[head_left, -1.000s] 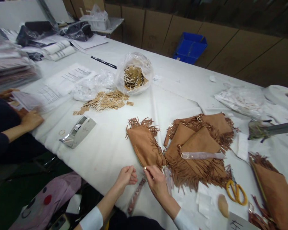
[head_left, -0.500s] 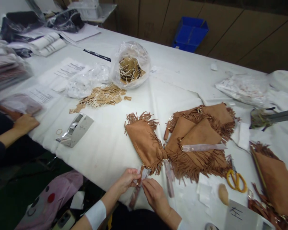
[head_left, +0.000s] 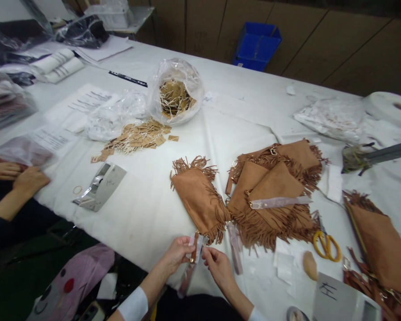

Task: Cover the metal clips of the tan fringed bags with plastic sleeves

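Observation:
A tan suede fringed bag (head_left: 198, 198) lies on the white table (head_left: 147, 214) near its front edge. Its brown strap (head_left: 194, 250) runs off the bag's near corner, wrapped in clear plastic. My left hand (head_left: 177, 252) pinches the strap from the left. My right hand (head_left: 218, 264) pinches the plastic wrap right beside it. Just right of the bag lies a pile of several more fringed bags (head_left: 277, 196), one with a plastic-wrapped strap across it.
Yellow-handled scissors (head_left: 326, 244) lie right of the pile, a tape dispenser (head_left: 100, 187) to the left. Paper tags (head_left: 137, 138) are spread before a plastic bag of tags (head_left: 174, 93). Another person's hands (head_left: 18, 176) rest at the left edge. A white roll (head_left: 389, 107) is far right.
Both my hands have come together on the bag's strap end at the table edge and lifted it a little. The other person's hands have drawn back to the left.

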Motion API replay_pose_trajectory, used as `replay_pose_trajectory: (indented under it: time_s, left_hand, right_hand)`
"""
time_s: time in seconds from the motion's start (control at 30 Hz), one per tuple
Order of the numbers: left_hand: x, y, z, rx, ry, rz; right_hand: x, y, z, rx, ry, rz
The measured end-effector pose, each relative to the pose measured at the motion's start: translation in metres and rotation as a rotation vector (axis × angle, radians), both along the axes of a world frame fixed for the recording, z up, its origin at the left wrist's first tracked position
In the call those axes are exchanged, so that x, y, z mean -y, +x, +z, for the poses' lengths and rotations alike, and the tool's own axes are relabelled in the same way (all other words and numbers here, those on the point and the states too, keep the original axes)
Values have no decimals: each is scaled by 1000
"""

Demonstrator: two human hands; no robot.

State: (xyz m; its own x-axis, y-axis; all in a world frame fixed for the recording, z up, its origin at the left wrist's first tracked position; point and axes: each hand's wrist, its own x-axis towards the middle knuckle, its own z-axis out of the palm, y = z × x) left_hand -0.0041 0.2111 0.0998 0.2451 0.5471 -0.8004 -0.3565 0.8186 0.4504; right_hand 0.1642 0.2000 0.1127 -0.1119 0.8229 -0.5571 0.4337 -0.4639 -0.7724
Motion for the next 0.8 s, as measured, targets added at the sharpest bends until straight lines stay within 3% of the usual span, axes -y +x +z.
replay_pose_trajectory:
  time_s: [0.13, 0.27, 0.37, 0.53, 0.67, 0.8]
  left_hand:
    - [12, 4, -6, -22, 43, -58]
    - [27, 4, -33, -114, 33, -44]
    - [33, 3, -53, -118, 9, -52]
    - [42, 0, -69, -168, -12, -18]
    - [50, -6, -87, -236, -52, -11]
    - [57, -12, -103, -266, -69, -1]
  right_hand:
    - [24, 16, 7, 48, 73, -31]
    - [62, 53, 14, 203, 124, -102]
    - [95, 97, 15, 364, 143, -220]
    - [157, 201, 6, 778, 274, -395]
    - [184, 260, -16, 1032, 239, -302]
    - [184, 270, -35, 1087, 143, -180]
